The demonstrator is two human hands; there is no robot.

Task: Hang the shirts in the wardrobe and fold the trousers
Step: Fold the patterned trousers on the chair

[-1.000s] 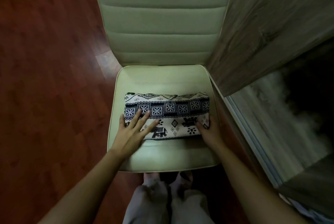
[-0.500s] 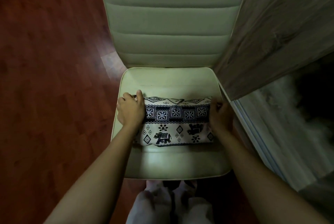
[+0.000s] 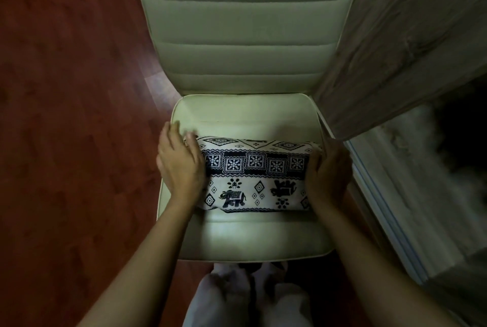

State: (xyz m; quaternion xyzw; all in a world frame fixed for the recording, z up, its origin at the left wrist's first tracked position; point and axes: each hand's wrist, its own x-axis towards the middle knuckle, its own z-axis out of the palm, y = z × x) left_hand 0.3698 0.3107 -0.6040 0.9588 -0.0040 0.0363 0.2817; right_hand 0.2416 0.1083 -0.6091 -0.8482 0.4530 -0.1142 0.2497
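Folded trousers [image 3: 253, 173] sit mid-seat on the chair [image 3: 247, 237], a compact patterned bundle; left hand [image 3: 180, 166] cups its 9 o'clock end, fingers loosely spread and blurred; right hand [image 3: 328, 172] curls round the 3 o'clock end; fold looks done; next likely a two-handed lift, squeezing evenly so layers don't slip.

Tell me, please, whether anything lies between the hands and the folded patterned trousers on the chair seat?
Nothing visible does: the left hand and right hand already touch the trousers' two ends on the chair seat.
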